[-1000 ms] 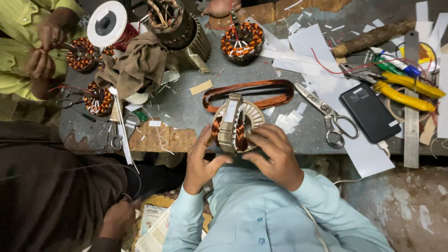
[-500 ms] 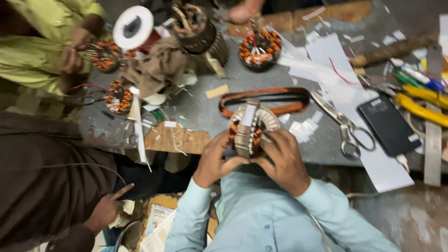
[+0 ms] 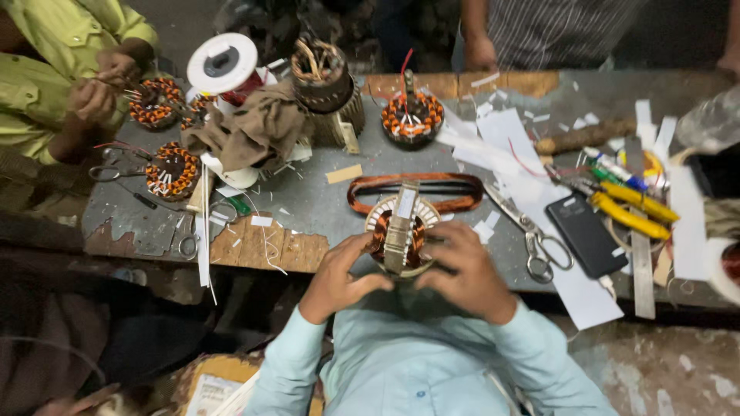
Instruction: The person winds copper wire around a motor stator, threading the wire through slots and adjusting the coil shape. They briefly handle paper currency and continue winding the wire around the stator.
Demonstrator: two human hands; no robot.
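A worn grey workbench [image 3: 324,204] with chipped wooden edges stands over a dim, stained concrete floor [image 3: 663,370]

**Wearer's body: clothing and visible parts**

Garment: one long-sleeved shirt, pale blue-green, plain weave, no print visible. It fills the frame from 5 to 7 o'clock.

Sleeves: both full length, ending at the wrists in plain cuffs. Soft creases run along each forearm and gather at the elbows.

Left hand [image 3: 337,279]: bare, no glove, ring or watch seen. Sits at roughly 7 o'clock of frame centre.

Right hand [image 3: 465,271]: bare likewise, at roughly 5 o'clock of centre.

Shirt front: a fold or seam line runs down the right side of the chest; buttons cannot be made out.
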